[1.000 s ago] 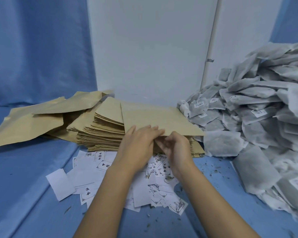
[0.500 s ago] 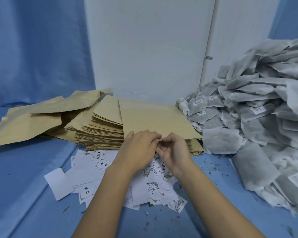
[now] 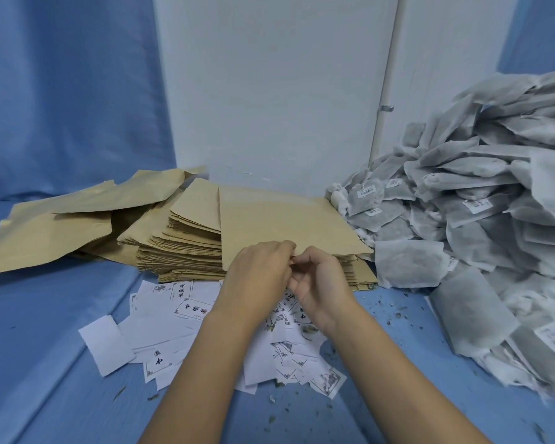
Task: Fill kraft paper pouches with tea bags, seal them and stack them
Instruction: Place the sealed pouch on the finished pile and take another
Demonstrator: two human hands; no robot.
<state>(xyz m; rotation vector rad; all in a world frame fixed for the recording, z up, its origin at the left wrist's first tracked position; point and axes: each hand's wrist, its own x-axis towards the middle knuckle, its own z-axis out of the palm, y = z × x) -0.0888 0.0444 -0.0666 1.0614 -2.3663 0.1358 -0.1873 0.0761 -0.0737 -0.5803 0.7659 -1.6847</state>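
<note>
The top kraft pouch (image 3: 289,222) is flat, matte tan paper, a smooth rectangle lying on the stack of pouches (image 3: 186,248) at 12 o'clock from my hands. My left hand (image 3: 257,274) and right hand (image 3: 321,283) meet at its near edge, fingertips of both pinched on that edge — knuckles almost touching. The stack under it shows thin layered edges, fanned and a little uneven. At 10 o'clock, loose pouches (image 3: 55,232) lie larger and creased, one curling up at a corner. At 2 to 3 o'clock rises a heap of tea bags (image 3: 481,219) — grey-white, fibrous, soft pillow shapes, some with small printed stickers. Under my wrists, at 6 o'clock, white paper labels (image 3: 161,318) with black print are scattered, overlapping, partly hidden by my forearms. The surface (image 3: 45,331) is covered in blue cloth, speckled with dry tea crumbs (image 3: 394,309) toward 4 o'clock. Behind stands a plain white wall (image 3: 269,91), with blue curtain (image 3: 61,91) at 10 o'clock.
</note>
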